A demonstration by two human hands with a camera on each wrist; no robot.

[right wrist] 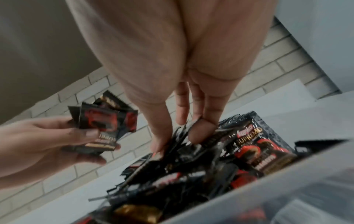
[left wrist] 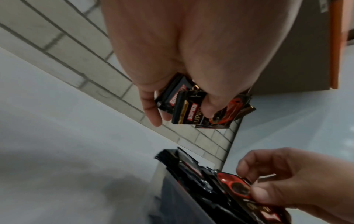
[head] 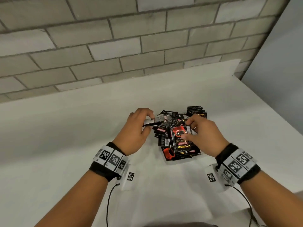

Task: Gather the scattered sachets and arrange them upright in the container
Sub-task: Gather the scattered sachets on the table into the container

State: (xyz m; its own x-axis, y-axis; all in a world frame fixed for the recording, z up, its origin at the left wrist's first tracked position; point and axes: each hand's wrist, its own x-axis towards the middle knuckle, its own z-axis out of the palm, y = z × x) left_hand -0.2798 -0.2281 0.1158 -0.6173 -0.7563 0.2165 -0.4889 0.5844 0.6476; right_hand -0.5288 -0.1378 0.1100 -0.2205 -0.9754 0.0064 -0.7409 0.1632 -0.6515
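While the left hand (head: pixel 136 128) grips a small stack of sachets (left wrist: pixel 193 104) above the white surface (head: pixel 65 145), the right hand (head: pixel 202 135) pinches one sachet (head: pixel 181 140) over the heaped sachet pile (head: pixel 172 128).

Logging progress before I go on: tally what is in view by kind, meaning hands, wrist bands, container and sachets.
Hands: 2, left hand and right hand, each gripping sachets
Wrist bands: 2
Container: 1
Sachets: heaped and overlapping, cannot be counted
Total: 5, sachets aside
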